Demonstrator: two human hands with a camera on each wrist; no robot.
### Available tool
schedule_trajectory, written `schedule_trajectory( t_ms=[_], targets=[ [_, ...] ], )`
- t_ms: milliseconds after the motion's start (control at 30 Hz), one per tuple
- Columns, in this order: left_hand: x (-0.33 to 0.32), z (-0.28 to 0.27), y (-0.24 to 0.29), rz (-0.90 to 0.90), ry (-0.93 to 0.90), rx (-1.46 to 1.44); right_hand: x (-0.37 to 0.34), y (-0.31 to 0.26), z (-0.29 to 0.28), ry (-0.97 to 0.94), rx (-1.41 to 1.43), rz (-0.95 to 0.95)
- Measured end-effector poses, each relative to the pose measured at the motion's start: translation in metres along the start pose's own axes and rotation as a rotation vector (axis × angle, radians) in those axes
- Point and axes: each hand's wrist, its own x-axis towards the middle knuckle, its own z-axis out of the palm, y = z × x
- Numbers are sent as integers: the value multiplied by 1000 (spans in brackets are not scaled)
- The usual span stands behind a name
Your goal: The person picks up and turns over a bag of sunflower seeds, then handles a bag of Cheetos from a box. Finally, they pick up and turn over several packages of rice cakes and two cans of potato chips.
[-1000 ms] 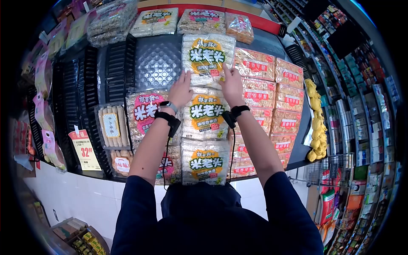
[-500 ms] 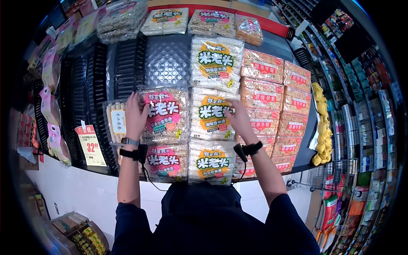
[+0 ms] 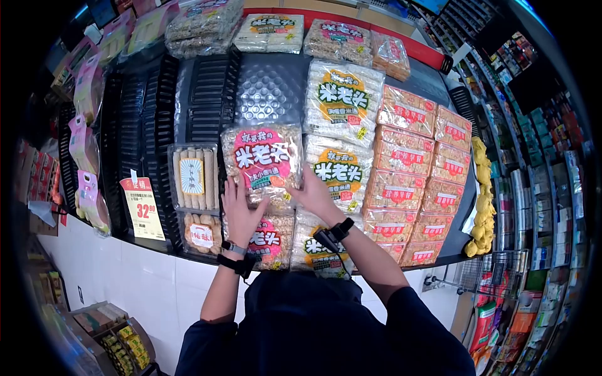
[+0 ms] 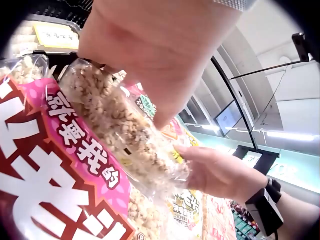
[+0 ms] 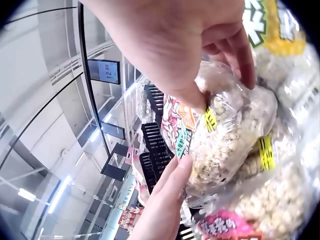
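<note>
A clear bag of puffed-grain snacks with a pink label (image 3: 260, 153) lies between my hands in the head view, its near end raised above the row. My left hand (image 3: 243, 213) holds its lower left side, fingers along the edge and thumb toward the front. At the lower right corner my right hand (image 3: 315, 195) grips the bag; the right wrist view shows that hand's thumb and fingers around the plastic (image 5: 220, 135). Nearer me sits another pink-labelled bag (image 3: 271, 241), partly hidden by my left hand. White puffed-rice bags (image 3: 342, 169) with orange labels line the right side.
Orange-red snack packs (image 3: 407, 150) stand in two columns at the right. Left are trays of stick snacks (image 3: 194, 178), black slatted racks (image 3: 141, 113) and a price card (image 3: 143, 210). A bumpy plastic surface (image 3: 269, 88) shows beyond the held bag. More bags (image 3: 269, 31) line the back.
Both hands have left the white puffed-rice bag and come to the pink-labelled bag on its left. That bag is now gripped and its near end tilted up. The head view has shifted left.
</note>
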Motion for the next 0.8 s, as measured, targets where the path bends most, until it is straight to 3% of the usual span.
schedule_trajectory(
  t_ms=[100,167,267,367,400,567,633,700,800],
  targets=[
    [43,2,18,90,88,-153,24,-12,-26,71,-42,-37],
    [85,7,31,158,170,-111,53,-19,-39,240,28,-114],
    [151,2,44,184,164,-62,105,-42,-57,269,126,-260],
    [200,15,20,207,57,-57,141,-27,-56,124,-78,-359],
    [203,18,13,207,63,-59,145,-24,-54,50,-210,-268],
    [189,21,8,215,10,151,121,-16,-49,108,-162,-268],
    [168,13,4,201,-38,162,81,-7,-53,82,132,-306],
    [138,5,-10,185,-121,97,26,6,-65,-48,222,-108],
    [58,-34,-20,158,-168,-114,-54,41,-95,-118,85,17]
  ],
)
